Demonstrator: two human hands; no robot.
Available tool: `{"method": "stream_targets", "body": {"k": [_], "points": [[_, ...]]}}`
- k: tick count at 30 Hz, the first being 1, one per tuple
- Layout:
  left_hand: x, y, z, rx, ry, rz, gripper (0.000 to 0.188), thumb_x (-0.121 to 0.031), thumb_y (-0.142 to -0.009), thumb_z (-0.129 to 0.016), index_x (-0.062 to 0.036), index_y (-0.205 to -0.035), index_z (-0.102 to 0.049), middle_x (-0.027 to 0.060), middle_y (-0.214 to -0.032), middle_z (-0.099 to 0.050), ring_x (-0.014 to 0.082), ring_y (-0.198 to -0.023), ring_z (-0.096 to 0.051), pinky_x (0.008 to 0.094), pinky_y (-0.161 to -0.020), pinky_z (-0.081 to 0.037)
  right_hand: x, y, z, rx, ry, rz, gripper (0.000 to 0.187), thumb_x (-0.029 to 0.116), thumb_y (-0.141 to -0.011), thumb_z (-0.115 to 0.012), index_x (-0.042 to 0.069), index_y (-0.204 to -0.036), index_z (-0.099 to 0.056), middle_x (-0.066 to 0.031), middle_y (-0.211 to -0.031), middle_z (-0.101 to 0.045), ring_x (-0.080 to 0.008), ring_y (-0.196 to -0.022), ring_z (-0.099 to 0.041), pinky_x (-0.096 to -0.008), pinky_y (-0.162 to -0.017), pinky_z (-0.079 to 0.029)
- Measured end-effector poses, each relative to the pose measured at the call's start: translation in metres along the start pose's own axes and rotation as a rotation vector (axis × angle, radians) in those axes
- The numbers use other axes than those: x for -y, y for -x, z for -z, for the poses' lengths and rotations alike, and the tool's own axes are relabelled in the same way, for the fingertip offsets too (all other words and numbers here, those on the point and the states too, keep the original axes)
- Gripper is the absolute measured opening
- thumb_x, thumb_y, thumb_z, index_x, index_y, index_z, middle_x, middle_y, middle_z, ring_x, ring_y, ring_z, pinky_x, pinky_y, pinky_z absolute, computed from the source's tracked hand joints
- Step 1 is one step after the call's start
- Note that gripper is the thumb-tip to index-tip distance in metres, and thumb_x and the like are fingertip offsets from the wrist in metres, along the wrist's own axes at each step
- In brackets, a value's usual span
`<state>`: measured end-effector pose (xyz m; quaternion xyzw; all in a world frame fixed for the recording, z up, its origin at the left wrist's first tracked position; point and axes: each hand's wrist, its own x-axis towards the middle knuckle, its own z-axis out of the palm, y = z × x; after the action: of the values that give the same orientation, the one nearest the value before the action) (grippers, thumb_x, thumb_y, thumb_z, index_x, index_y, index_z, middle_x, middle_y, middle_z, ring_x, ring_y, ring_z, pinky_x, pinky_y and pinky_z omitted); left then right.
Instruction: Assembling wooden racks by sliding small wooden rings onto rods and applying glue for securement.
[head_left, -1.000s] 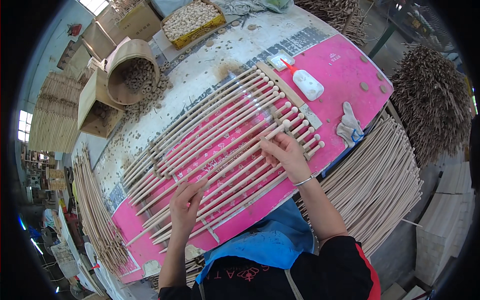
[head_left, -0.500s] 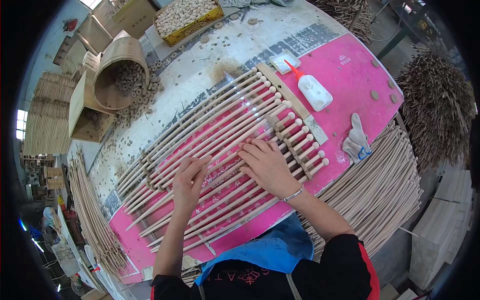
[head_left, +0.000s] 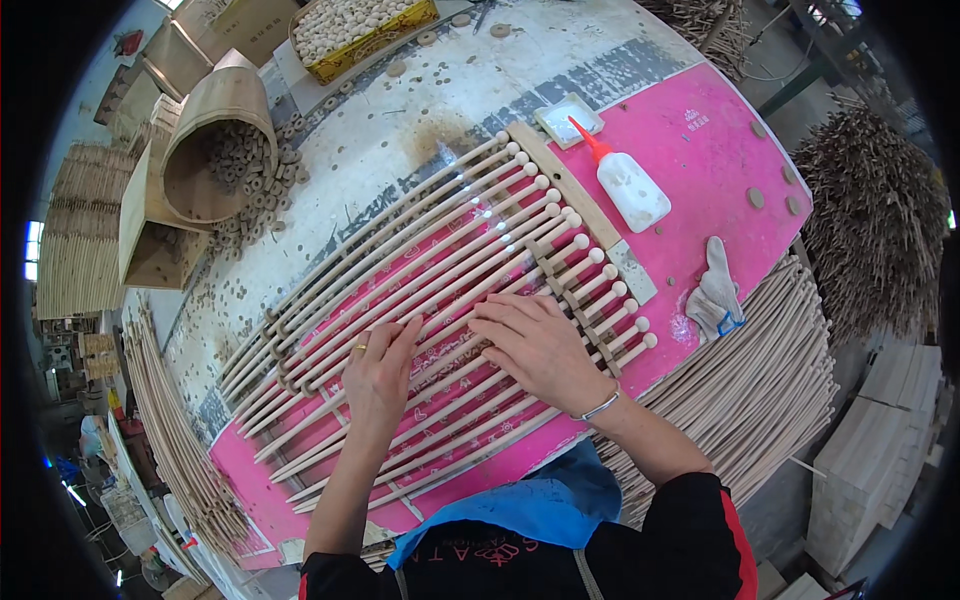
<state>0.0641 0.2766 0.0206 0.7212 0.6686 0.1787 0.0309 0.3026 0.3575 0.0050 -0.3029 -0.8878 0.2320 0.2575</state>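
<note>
A row of long wooden sticks (head_left: 430, 258) with round ball ends (head_left: 581, 242) lies slanting across the pink sheet. Brown wooden rings (head_left: 566, 282) sit on several of the sticks below the balls, and others (head_left: 283, 352) sit near the far-left ends. My left hand (head_left: 378, 382) is closed, thumb and fingertips pinching one stick at mid-length. To its right, my right hand (head_left: 535, 345) lies palm down, its fingers curled over a stick just short of the rings. The right fingertips partly hide what they hold.
Right of the sticks are a white glue bottle (head_left: 632, 190) with a red tip, a small square dish (head_left: 569, 120) and a glove (head_left: 714, 290). A wooden barrel (head_left: 220, 150) spills rings at the left. A yellow basket (head_left: 365, 45) of balls stands behind. Bundled sticks (head_left: 735, 385) flank the table.
The whole view has shifted slightly, with the barrel and basket lying further left. Both hands stay on the sticks, my right hand sitting slightly lower in the picture.
</note>
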Motion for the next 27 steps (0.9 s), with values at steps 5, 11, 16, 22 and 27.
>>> {"method": "stream_targets", "body": {"k": [5,11,16,22,27], "points": [[-0.010,0.001,0.012,-0.011,0.004,-0.160,0.039,-0.004,-0.083,-0.074,-0.0078,-0.123,-0.074,0.0070,-0.103,-0.065,0.0244,-0.089,-0.062,0.0392,-0.078,-0.050,-0.034,0.000,0.035,-0.199,0.047,-0.064,0.023,0.010,-0.087,-0.070,0.009,-0.110,-0.071,-0.0072,-0.108,-0.068,-0.0269,-0.107,-0.063,-0.0405,-0.091,-0.047],[-0.011,0.002,-0.002,0.060,-0.117,-0.241,0.048,-0.006,-0.080,-0.067,-0.0075,-0.129,-0.070,0.0042,-0.104,-0.063,0.0218,-0.092,-0.059,0.0360,-0.080,-0.046,-0.070,-0.015,0.059,-0.150,0.146,-0.146,0.016,0.010,-0.087,-0.071,0.011,-0.103,-0.071,-0.0045,-0.097,-0.062,-0.0242,-0.099,-0.060,-0.0403,-0.086,-0.045],[-0.013,-0.004,-0.004,0.102,-0.158,-0.247,0.054,-0.006,-0.082,-0.065,-0.0082,-0.137,-0.065,0.0049,-0.103,-0.059,0.0218,-0.092,-0.058,0.0362,-0.081,-0.046,-0.076,-0.019,0.054,-0.056,0.128,-0.063,0.015,0.011,-0.086,-0.072,0.013,-0.101,-0.070,-0.0032,-0.098,-0.061,-0.0234,-0.100,-0.059,-0.0391,-0.086,-0.044],[-0.012,-0.013,-0.002,0.159,-0.201,-0.293,0.051,-0.007,-0.083,-0.064,-0.0046,-0.134,-0.064,0.0062,-0.102,-0.057,0.0224,-0.092,-0.057,0.0359,-0.080,-0.048,-0.080,-0.022,0.059,0.003,0.166,-0.075,0.021,0.011,-0.084,-0.074,0.014,-0.103,-0.069,-0.0021,-0.101,-0.061,-0.0225,-0.100,-0.058,-0.0376,-0.088,-0.042],[-0.012,-0.022,-0.008,0.134,-0.222,-0.329,0.041,-0.007,-0.083,-0.064,-0.0013,-0.123,-0.066,0.0077,-0.101,-0.057,0.0232,-0.091,-0.058,0.0348,-0.077,-0.049,-0.079,-0.028,0.062,0.021,0.206,-0.005,0.022,0.011,-0.083,-0.075,0.014,-0.104,-0.068,-0.0018,-0.101,-0.061,-0.0224,-0.101,-0.057,-0.0377,-0.088,-0.042]]}}
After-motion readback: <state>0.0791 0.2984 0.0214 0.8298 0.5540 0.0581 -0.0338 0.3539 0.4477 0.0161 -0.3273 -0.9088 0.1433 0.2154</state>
